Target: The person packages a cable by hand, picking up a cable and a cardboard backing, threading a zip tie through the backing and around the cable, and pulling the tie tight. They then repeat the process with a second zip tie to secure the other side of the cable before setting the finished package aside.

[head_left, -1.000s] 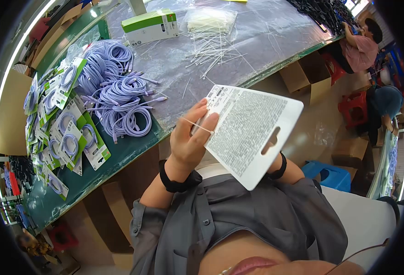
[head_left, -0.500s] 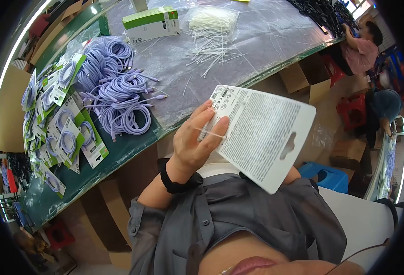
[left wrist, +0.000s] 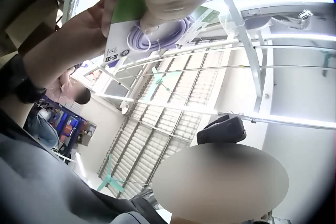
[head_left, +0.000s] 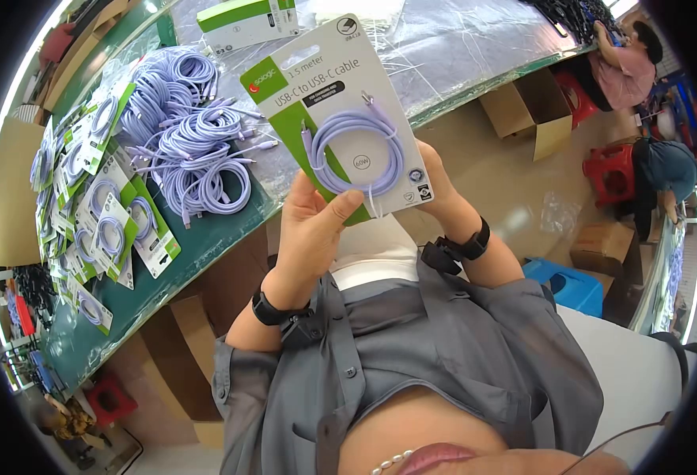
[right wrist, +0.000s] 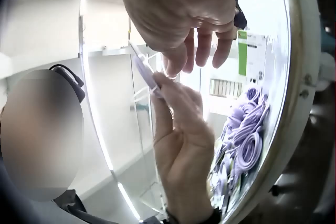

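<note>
A white and green cardboard card [head_left: 285, 87], printed as a USB-C to USB-C cable package, faces the head camera. A coiled lilac USB cable [head_left: 400, 150] is tied to its front. A thin white tie [head_left: 372, 202] shows at the bottom of the coil. My left hand [head_left: 313, 226] grips the card's lower left corner, thumb on the front beside the tie. Behind the card's right edge is my right hand [head_left: 447, 186], partly hidden in the head view. In the right wrist view its fingers [right wrist: 203, 48] hang apart near the card's back; I cannot tell whether thumb and forefinger pinch anything.
Loose lilac cables [head_left: 198, 134] lie heaped on the table [head_left: 459, 67], left of several finished cable cards [head_left: 111, 229]. A green and white box [head_left: 246, 24] stands at the back, near a bag of white ties [head_left: 364, 9]. Other people [head_left: 625, 67] sit at right.
The card has been turned from its printed back to its front with the cable, and raised up and to the left. My right hand has come into view behind it.
</note>
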A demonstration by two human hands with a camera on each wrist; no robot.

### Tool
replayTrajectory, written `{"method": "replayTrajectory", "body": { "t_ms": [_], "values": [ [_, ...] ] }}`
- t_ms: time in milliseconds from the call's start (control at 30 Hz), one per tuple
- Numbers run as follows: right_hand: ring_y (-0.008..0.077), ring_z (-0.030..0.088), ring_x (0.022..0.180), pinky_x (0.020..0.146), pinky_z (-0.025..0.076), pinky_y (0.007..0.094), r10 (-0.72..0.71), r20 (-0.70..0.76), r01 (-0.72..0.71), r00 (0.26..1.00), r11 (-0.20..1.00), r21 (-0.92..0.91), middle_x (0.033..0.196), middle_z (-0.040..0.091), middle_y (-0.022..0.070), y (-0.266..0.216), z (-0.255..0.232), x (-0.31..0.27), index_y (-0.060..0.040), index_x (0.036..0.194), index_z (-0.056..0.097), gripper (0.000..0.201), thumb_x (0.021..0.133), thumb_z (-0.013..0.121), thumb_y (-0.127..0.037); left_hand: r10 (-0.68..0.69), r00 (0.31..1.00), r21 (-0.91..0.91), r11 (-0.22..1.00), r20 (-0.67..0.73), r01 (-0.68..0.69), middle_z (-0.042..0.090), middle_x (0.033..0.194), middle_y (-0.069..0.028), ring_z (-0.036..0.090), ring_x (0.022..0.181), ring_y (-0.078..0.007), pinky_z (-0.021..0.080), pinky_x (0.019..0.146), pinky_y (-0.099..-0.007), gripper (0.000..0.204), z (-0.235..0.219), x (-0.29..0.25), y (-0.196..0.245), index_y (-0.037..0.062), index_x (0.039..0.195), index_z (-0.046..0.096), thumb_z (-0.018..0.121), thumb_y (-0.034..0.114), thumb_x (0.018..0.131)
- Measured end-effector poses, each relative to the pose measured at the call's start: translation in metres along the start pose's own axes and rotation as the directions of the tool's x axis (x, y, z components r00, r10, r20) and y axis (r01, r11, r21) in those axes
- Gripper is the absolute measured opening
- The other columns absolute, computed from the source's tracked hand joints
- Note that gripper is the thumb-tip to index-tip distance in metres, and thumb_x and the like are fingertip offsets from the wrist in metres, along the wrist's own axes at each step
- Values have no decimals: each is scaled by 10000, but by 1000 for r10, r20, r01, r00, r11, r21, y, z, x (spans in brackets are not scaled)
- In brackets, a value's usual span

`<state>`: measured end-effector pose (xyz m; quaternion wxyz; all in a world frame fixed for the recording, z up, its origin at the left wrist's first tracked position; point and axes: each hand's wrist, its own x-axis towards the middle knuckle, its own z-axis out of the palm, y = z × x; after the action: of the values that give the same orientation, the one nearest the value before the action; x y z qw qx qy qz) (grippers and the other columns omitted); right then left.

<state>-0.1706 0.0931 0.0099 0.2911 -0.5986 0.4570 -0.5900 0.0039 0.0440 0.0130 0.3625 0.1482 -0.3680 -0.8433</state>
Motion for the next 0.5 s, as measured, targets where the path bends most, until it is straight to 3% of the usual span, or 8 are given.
{"method": "replayTrajectory", "body": {
  "t_ms": [167, 233, 300, 367, 400, 433, 467, 500],
  "values": [
    [164, 575, 951, 780, 481, 286, -118, -193, 83, 974, 980, -180, 1040, 594, 85, 25, 21, -8, -22, 1108, 599, 355, 763, 678, 4, -44, 997, -84, 996, -60, 39, 585, 1191, -76, 588, 1073, -187, 498, 921, -355, 436, 4, 0, 2, 89, 1264, 469, 581, -53, 868],
    [132, 565, 836, 720, 479, 281, 107, -225, -143, 969, 978, -149, 923, 585, 50, 48, 26, -15, -28, 1093, 576, 317, 786, 639, 19, -13, 998, -64, 998, -61, 9, 589, 1187, -76, 592, 1070, -188, 502, 918, -360, 426, 4, 1, 1, 92, 1260, 472, 577, -50, 872],
    [118, 567, 837, 722, 476, 261, 153, -237, -179, 960, 979, -95, 906, 589, 40, 46, 31, -24, -37, 1102, 560, 317, 798, 628, 20, 36, 999, 19, 999, -28, -36, 590, 1188, -78, 591, 1075, -185, 512, 911, -363, 416, -1, 0, 0, 97, 1259, 473, 572, -40, 879],
    [128, 575, 864, 751, 480, 265, 359, -237, -314, 903, 927, 205, 923, 593, 43, 41, 32, -32, -40, 1126, 550, 345, 796, 619, 32, 17, 999, 18, 1000, -36, -17, 591, 1184, -78, 594, 1072, -188, 520, 902, -370, 409, -5, 0, -2, 99, 1258, 473, 569, -32, 883],
    [128, 575, 864, 751, 480, 265, 353, -242, -308, 904, 929, 204, 923, 593, 43, 39, 28, -28, -40, 1126, 550, 345, 796, 619, 32, 7, 999, 18, 1000, -37, -6, 592, 1180, -77, 596, 1069, -190, 529, 893, -377, 402, -6, 3, -2, 102, 1257, 473, 566, -25, 887],
    [144, 588, 846, 755, 488, 270, 108, -281, -136, 954, 987, -83, 906, 597, 47, 36, 23, -20, -30, 1140, 549, 357, 795, 611, 42, 12, 999, 22, 1000, -31, -12, 592, 1180, -77, 596, 1069, -190, 529, 893, -377, 402, -7, 4, -2, 102, 1257, 473, 566, -25, 887],
    [160, 600, 828, 760, 496, 275, -142, -247, 44, 959, 931, -364, 889, 602, 52, 33, 20, -14, -20, 1153, 549, 370, 794, 603, 51, -22, 1000, 8, 1000, -15, 22, 579, 1193, -78, 587, 1087, -197, 519, 908, -380, 397, -7, 3, -2, 97, 1271, 463, 552, -9, 899],
    [160, 600, 828, 760, 496, 275, -146, -247, 48, 958, 930, -363, 889, 602, 52, 28, 22, -11, -20, 1153, 549, 370, 794, 603, 51, -58, 998, -7, 998, -2, 58, 567, 1206, -78, 577, 1104, -204, 510, 923, -384, 393, -8, 3, -2, 92, 1285, 453, 539, 7, 911]
  ]
}}
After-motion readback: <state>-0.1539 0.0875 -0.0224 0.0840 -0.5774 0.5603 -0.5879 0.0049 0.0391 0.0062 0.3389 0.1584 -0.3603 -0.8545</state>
